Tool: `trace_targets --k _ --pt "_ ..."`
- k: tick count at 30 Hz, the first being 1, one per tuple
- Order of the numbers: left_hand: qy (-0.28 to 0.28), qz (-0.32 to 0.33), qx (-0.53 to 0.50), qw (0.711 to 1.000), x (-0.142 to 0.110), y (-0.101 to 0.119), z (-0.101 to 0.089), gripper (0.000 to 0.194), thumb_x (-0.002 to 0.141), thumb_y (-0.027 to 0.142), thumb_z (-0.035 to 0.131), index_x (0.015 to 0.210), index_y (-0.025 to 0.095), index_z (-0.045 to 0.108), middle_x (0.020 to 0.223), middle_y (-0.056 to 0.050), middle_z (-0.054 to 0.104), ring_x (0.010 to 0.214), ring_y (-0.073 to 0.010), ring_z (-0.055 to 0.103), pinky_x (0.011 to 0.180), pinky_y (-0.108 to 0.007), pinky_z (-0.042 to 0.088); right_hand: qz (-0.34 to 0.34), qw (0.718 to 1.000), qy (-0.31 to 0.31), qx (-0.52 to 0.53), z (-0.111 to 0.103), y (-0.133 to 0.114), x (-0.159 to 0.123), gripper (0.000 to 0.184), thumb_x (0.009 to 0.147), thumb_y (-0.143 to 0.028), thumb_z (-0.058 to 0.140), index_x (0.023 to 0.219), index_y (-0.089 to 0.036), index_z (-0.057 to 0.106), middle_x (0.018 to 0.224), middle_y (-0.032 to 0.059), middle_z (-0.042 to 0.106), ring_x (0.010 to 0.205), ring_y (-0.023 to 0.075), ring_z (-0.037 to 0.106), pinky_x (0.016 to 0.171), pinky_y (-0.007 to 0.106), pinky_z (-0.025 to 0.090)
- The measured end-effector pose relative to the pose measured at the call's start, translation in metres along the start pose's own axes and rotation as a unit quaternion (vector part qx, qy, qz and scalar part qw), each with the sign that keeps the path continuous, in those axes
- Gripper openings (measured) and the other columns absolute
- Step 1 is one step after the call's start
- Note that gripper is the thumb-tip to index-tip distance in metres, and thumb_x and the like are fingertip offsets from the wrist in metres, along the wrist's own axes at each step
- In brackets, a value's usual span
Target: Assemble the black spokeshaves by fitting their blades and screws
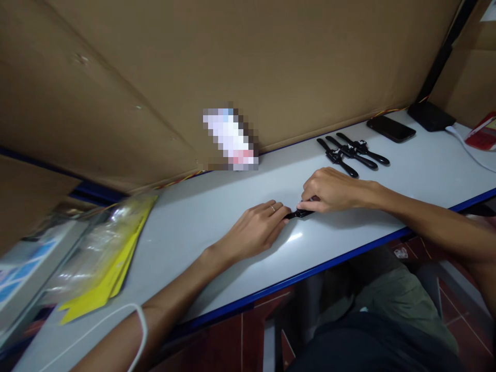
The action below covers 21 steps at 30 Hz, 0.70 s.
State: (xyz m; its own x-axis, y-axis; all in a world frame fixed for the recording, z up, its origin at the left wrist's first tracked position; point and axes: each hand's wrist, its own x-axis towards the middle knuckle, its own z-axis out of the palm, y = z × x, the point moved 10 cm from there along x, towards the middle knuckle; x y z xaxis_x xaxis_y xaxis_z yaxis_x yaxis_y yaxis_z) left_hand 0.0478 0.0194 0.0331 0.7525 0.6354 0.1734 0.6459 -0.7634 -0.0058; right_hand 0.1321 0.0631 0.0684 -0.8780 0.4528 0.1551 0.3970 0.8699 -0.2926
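Note:
A black two-handled tool that looks like a spokeshave (299, 213) lies low over the white tabletop, between my two hands. My left hand (260, 223), with a ring on one finger, is closed over its left handle. On the other side my right hand (325, 192) grips the tool near its middle and right handle, fingers curled in; the hands cover most of it. Beyond my right hand, three similar black spokeshaves (352, 153) rest side by side on the table, with small silvery parts at their centres.
A blurred-out bright object (232, 137) leans at the cardboard wall (271, 62). Back right are a dark phone (391, 128), a black box (431, 115) with a white cable, and a red item (482, 133). Clear plastic packaging (91, 253) and yellow sheets (112, 274) lie left. A white cord (142, 325) crosses my left forearm.

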Motion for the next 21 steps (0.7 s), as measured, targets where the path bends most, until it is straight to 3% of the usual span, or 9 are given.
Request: trace_targets --k 5,11,15,21 --pt "0.008 0.006 -0.001 1.000 0.000 0.001 -0.001 0.031 0.109 0.027 0.030 0.108 0.016 0.059 0.090 -0.007 0.066 0.082 -0.0215 0.063 0.070 -0.036 0.054 0.016 1.000 0.007 -0.007 0.000 0.004 0.001 0.039 0.097 -0.032 0.053 0.062 -0.018 0.063 0.061 0.0005 0.055 0.057 0.0126 0.034 0.062 0.032 0.023" --pt "0.005 0.004 0.000 1.000 -0.001 0.001 0.000 0.033 0.109 0.028 0.029 0.108 0.015 0.060 0.091 -0.008 0.067 0.081 -0.0216 0.063 0.069 -0.037 0.054 0.046 0.998 0.029 -0.008 -0.001 0.012 0.002 0.025 0.097 -0.032 0.056 0.096 -0.016 0.075 0.091 0.0080 0.070 0.071 0.0164 0.051 0.066 0.032 0.030" --pt "0.004 -0.005 -0.009 1.000 -0.001 -0.002 0.001 0.033 0.109 0.028 0.030 0.108 0.016 0.060 0.094 -0.008 0.068 0.082 -0.0210 0.064 0.071 -0.037 0.055 0.036 0.999 -0.014 0.013 0.008 0.009 0.002 0.026 0.097 -0.033 0.057 0.092 -0.016 0.076 0.089 0.0082 0.070 0.073 0.0169 0.053 0.068 0.032 0.033" --pt "-0.006 -0.014 -0.016 1.000 -0.001 -0.004 0.004 0.029 0.108 0.027 0.032 0.113 0.017 0.059 0.097 -0.008 0.069 0.083 -0.0206 0.067 0.071 -0.036 0.055 0.051 0.998 -0.018 0.011 0.008 0.009 0.001 0.024 0.097 -0.032 0.059 0.099 -0.014 0.074 0.103 0.0116 0.069 0.080 0.0187 0.056 0.070 0.032 0.035"
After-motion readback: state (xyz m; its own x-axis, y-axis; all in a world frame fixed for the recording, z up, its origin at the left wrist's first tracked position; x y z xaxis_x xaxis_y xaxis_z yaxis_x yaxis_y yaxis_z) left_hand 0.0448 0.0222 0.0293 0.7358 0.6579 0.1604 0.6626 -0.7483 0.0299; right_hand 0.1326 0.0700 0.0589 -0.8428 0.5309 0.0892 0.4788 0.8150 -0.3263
